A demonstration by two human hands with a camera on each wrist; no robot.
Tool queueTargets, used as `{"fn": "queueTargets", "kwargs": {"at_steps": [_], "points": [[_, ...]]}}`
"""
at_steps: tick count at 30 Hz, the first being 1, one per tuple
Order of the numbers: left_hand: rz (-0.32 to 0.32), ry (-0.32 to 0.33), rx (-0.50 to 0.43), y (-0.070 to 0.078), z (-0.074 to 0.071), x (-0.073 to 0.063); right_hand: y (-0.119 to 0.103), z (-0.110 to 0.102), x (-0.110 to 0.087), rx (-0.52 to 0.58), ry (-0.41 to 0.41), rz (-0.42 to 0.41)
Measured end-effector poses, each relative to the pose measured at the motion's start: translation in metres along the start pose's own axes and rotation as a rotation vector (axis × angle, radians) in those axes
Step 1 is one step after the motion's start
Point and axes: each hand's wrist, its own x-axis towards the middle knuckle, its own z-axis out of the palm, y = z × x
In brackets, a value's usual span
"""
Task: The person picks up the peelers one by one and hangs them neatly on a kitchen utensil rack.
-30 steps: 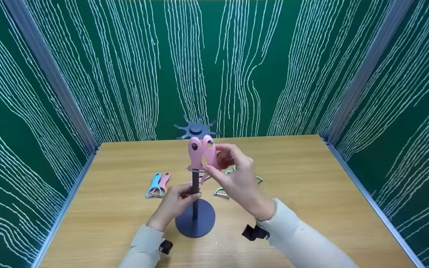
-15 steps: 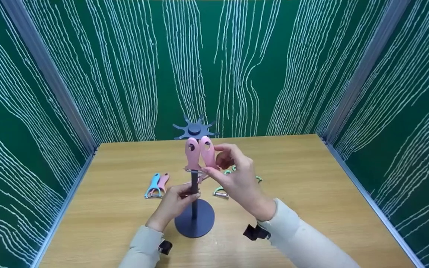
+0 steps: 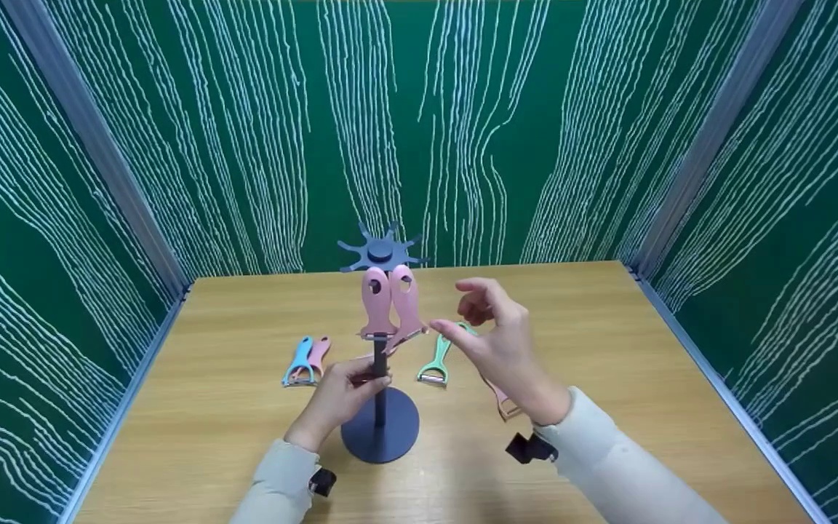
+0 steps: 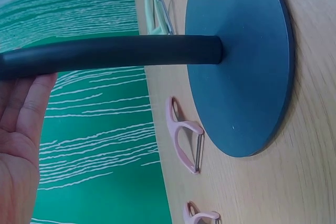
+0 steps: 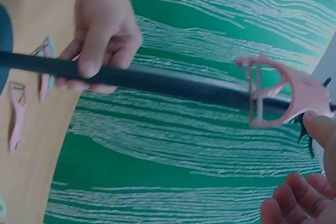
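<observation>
- At the top of the dark stand [image 3: 380,411], 2 pink peelers hang side by side from the near arms of the crown [image 3: 379,252], handles up and blades down: the left pink peeler [image 3: 377,311] and the right pink peeler [image 3: 407,309], whose blade slants.
- By their look, both should be light, stiff and smooth, liable to swing or slip; the broad handle seems the place to pinch, with skin kept off the thin blade.
- Slim and rigid, the stand probably stays steadiest when held around mid-pole, its wide disc base [image 3: 390,444] flat on the worktop [image 3: 230,444].
- Below the hanging peelers and above that base, the left grip [image 3: 346,397] is curled round the pole.
- Just right of the right pink peeler, the right grip [image 3: 499,338] holds nothing, thumb and fingers parted; whether the thumb touches the peeler, I cannot tell.
- Near the right grip, a green peeler [image 3: 441,349] lies on the worktop; left of the stand, a blue peeler [image 3: 302,354] lies against another pink peeler [image 3: 320,351].
</observation>
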Motion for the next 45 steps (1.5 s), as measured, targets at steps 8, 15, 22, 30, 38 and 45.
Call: {"fn": "queueTargets", "kwargs": {"at_steps": [8,15,22,30,38,45], "points": [[-0.026,0.003,-0.03,0.0,0.001,0.0,0.024,-0.015,-0.006,-0.056,-0.011,0.103],[-0.024,0.007,-0.031,-0.001,0.002,0.0,0.048,-0.022,-0.011,-0.118,-0.014,0.136],[-0.034,-0.003,-0.041,-0.002,0.002,-0.001,0.066,-0.027,-0.019,-0.151,-0.026,0.193],[0.003,0.003,-0.024,-0.002,0.002,-0.001,0.086,-0.032,-0.029,-0.207,-0.04,0.241],[0.016,0.005,-0.007,-0.002,0.002,-0.001,0.105,-0.037,-0.039,-0.24,-0.071,0.33],[0.011,0.008,-0.028,-0.002,0.001,0.001,0.123,-0.036,-0.048,-0.27,-0.114,0.402]]}}
